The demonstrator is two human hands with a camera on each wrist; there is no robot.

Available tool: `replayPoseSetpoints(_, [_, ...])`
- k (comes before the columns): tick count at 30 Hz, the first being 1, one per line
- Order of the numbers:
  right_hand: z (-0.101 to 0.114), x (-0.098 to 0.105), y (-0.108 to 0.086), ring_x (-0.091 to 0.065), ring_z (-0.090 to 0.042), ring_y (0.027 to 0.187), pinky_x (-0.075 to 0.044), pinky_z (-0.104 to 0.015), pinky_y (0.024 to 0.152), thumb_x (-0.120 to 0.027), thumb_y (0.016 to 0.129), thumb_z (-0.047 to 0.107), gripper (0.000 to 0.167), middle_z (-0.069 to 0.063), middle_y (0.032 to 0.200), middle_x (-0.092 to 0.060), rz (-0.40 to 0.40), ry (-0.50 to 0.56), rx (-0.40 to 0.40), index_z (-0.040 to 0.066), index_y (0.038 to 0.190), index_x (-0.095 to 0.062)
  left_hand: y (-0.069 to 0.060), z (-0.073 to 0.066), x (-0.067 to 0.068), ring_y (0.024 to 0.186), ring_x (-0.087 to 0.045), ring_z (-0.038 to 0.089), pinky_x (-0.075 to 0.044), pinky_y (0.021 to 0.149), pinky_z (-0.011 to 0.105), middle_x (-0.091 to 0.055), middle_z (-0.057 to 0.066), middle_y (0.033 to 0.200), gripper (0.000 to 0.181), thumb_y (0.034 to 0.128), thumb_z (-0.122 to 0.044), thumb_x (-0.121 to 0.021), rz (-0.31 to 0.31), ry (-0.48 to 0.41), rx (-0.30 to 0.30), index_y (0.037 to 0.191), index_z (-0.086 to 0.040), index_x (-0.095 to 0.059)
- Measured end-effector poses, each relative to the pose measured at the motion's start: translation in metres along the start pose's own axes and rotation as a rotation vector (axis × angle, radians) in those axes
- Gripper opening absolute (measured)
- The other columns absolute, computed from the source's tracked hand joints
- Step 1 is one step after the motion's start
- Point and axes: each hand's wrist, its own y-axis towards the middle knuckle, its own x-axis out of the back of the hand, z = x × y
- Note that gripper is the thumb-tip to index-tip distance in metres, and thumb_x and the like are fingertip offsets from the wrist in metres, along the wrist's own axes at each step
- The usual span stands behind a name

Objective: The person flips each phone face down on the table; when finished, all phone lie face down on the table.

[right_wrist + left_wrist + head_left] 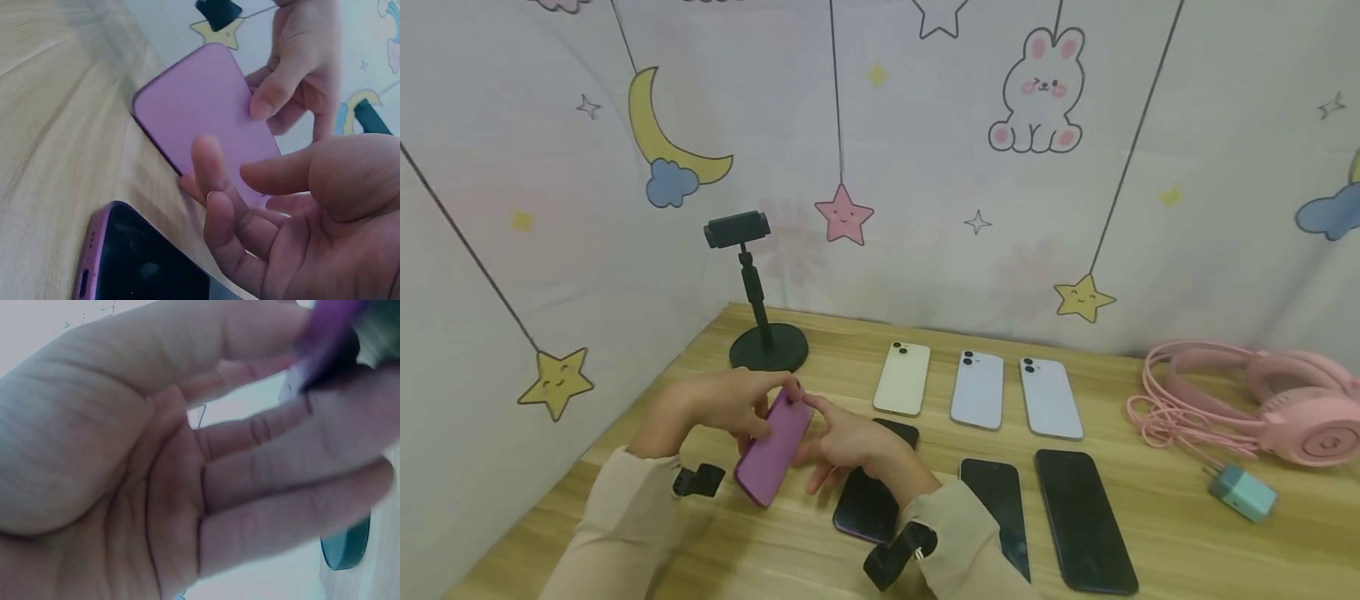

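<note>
A purple phone (775, 450) is tilted up off the table at the left, its plain back showing. My left hand (726, 404) grips it, thumb on the back and index finger at the upper end. At its right side, my right hand (850, 442) holds the upper part with thumb and a fingertip at the edge; the right wrist view shows that thumb on the purple back (194, 112). Beneath the right hand lies a dark-screened phone with a purple frame (94, 256), partly hidden by the forearm. The left wrist view catches only a blurred corner of the held phone (325, 331).
Behind stand a black phone stand (767, 346) and, lying backs up, a pale yellow phone (902, 379) and two pale phones (977, 392). Two dark-screened phones (1086, 521) lie front right. Pink headphones (1307, 425) and a teal plug (1243, 492) are far right.
</note>
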Motion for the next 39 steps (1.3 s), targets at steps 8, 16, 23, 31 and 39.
replayPoseSetpoints(8, [0.005, 0.001, 0.0, -0.065, -0.018, 0.055, -0.049, -0.026, 0.052, -0.058, 0.094, -0.005, 0.084, -0.019, 0.093, -0.071, -0.003, -0.015, -0.026, 0.025, 0.16, -0.016, 0.0, -0.003, 0.002, 0.056, -0.059, 0.017, -0.052, 0.059, 0.032, -0.06, 0.007, 0.073, 0.036, 0.0855, -0.004, -0.07, 0.048, 0.127, 0.101, 0.114, -0.015, -0.051])
replayPoseSetpoints(16, [0.015, 0.004, 0.0, -0.07, -0.022, 0.061, -0.051, -0.027, 0.054, -0.056, 0.094, -0.005, 0.081, -0.019, 0.094, -0.07, -0.013, -0.053, -0.031, 0.02, 0.16, -0.016, 0.001, 0.002, 0.0, 0.062, -0.07, 0.024, -0.058, 0.064, 0.039, -0.061, 0.014, 0.084, 0.029, 0.0937, -0.014, -0.068, 0.079, 0.062, 0.209, 0.118, -0.012, -0.051])
replayPoseSetpoints(23, [0.015, 0.002, 0.001, -0.072, -0.027, 0.065, -0.05, -0.027, 0.054, -0.055, 0.095, -0.004, 0.079, -0.018, 0.094, -0.07, -0.031, -0.089, -0.047, 0.02, 0.16, -0.018, 0.003, 0.011, -0.005, 0.063, -0.071, 0.025, -0.057, 0.065, 0.036, -0.065, 0.012, 0.085, 0.028, 0.0966, -0.02, -0.066, 0.078, 0.051, 0.244, 0.116, -0.007, -0.052])
replayPoseSetpoints(31, [0.008, 0.016, -0.009, -0.068, -0.018, 0.057, -0.047, -0.024, 0.052, -0.058, 0.091, -0.004, 0.077, -0.019, 0.092, -0.072, -0.049, -0.129, -0.094, 0.021, 0.157, -0.027, 0.014, 0.004, -0.016, 0.063, -0.062, 0.016, -0.044, 0.06, 0.03, -0.063, 0.004, 0.078, 0.018, 0.0937, -0.022, -0.069, 0.096, 0.176, 0.157, 0.105, -0.013, -0.058])
replayPoseSetpoints(39, [0.006, 0.054, -0.024, -0.065, -0.016, 0.059, -0.049, -0.027, 0.054, -0.058, 0.099, 0.006, 0.064, -0.014, 0.098, -0.07, -0.073, -0.242, -0.117, 0.02, 0.156, -0.033, 0.036, -0.011, -0.024, 0.072, -0.062, 0.014, -0.047, 0.069, 0.032, -0.064, 0.0, 0.078, 0.019, 0.0921, -0.026, -0.069, 0.108, 0.282, 0.08, 0.105, -0.017, -0.059])
